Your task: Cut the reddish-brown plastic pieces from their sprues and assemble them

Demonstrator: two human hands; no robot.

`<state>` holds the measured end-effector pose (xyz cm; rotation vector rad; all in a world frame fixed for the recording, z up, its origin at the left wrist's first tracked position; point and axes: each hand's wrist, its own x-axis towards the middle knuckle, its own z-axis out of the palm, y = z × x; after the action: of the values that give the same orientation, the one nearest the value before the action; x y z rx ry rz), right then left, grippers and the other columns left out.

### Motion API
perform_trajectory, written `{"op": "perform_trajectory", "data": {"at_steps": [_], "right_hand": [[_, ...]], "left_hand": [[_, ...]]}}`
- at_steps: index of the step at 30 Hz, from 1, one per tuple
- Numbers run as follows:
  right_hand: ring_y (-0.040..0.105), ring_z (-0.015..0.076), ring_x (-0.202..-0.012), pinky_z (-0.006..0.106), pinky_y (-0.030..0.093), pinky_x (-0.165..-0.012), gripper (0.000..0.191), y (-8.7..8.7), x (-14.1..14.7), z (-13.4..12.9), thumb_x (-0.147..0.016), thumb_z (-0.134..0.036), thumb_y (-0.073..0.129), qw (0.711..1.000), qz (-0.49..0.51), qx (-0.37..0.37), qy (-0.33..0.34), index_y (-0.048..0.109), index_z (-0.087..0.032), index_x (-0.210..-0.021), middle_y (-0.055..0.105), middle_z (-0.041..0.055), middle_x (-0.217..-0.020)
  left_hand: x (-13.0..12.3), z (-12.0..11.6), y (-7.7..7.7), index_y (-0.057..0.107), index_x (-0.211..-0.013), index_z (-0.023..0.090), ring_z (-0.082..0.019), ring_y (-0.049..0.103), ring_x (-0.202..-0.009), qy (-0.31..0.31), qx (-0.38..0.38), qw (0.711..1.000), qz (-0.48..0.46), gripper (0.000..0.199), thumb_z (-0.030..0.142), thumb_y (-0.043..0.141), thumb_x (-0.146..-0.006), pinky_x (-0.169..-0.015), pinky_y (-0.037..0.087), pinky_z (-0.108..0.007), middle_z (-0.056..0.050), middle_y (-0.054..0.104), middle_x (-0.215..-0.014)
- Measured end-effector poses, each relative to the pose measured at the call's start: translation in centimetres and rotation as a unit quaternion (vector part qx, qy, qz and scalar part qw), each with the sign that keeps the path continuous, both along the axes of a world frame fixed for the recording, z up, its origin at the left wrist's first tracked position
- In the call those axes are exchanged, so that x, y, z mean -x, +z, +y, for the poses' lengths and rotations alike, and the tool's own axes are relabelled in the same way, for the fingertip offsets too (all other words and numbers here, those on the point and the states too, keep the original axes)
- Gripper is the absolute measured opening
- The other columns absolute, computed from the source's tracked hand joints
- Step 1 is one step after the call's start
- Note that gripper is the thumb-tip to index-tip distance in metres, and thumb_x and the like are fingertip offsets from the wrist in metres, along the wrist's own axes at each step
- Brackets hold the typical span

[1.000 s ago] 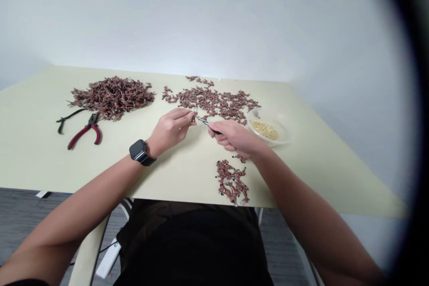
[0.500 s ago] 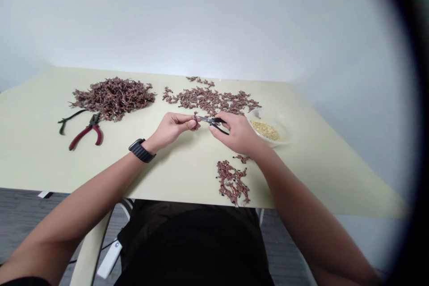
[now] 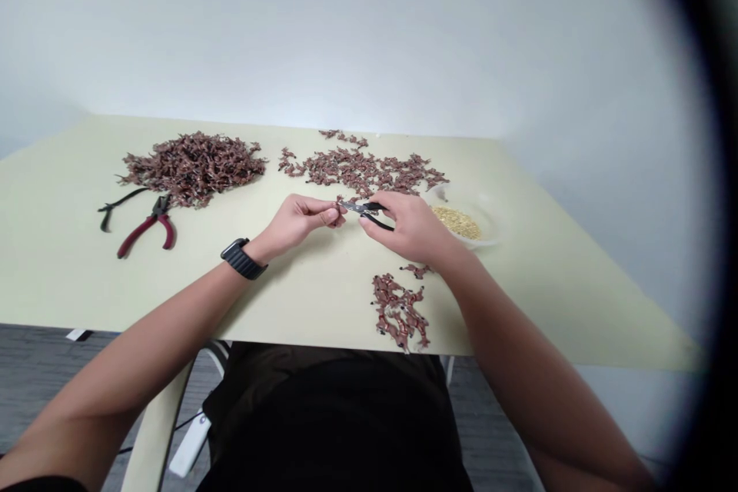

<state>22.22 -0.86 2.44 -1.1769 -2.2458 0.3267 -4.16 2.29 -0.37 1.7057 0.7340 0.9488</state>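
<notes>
My left hand, with a black watch on its wrist, pinches a small brown animal figurine between thumb and fingers. Most of the figurine is hidden by the fingertips. My right hand is wrapped round the black handles of thin-nosed pliers. Their metal tips point left and meet the figurine, though whether they grip it I cannot tell. Just beyond both hands lies a loose spread of similar brown figurines. Below my right wrist is a smaller group of them, near the table's front edge.
A translucent bowl of tiny gold-coloured pieces stands right of my right hand. A heaped pile of brown figurines lies at the left. Before it are red-handled pliers and a black-handled tool on the pale table.
Both hands stay nearly in place. The plier tips and the figurine have shifted very slightly against each other, and the whole view has moved a little.
</notes>
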Motion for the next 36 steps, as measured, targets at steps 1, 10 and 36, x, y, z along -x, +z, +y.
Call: {"op": "perform_trajectory", "data": {"at_steps": [1, 10, 36], "right_hand": [[0.056, 0.0201, -0.078, 0.034, 0.037, -0.071, 0.025, 0.1, 0.1, -0.1, -0.099, -0.046, 0.062, 1.0, 0.001, 0.009, -0.003, 0.065, -0.021, -0.101, 0.067, 0.0045, -0.089], [0.034, 0.0133, -0.058, 0.029, 0.024, -0.052, 0.042, 1.0, 1.3, -0.9, -0.101, -0.058, 0.057, 0.935, 0.16, 0.316, 0.005, 0.056, -0.022, -0.079, 0.04, -0.0022, -0.067], [0.055, 0.0196, -0.075, 0.034, 0.036, -0.071, 0.026, 0.6, 0.9, -0.9, -0.101, -0.048, 0.058, 0.999, 0.032, 0.043, -0.01, 0.065, -0.022, -0.102, 0.067, 0.0032, -0.088]], "left_hand": [[0.0, 0.0, 0.0, 0.087, -0.1, 0.017, -0.02, 0.071, -0.087, 0.002, 0.001, 1.0, 0.001, 0.031, 0.046, 0.078, -0.095, -0.089, 0.057, -0.036, -0.011, 0.08, -0.094], [0.2, 0.3, -0.6, 0.085, -0.112, 0.022, -0.024, 0.075, -0.103, 0.156, -0.351, 0.917, 0.104, 0.021, 0.033, 0.075, -0.098, -0.092, 0.061, -0.04, -0.013, 0.081, -0.116], [-0.2, -0.4, 0.4, 0.087, -0.095, 0.016, -0.02, 0.071, -0.087, -0.002, 0.013, 0.999, -0.03, 0.036, 0.051, 0.078, -0.094, -0.088, 0.057, -0.037, -0.013, 0.081, -0.096]]}}
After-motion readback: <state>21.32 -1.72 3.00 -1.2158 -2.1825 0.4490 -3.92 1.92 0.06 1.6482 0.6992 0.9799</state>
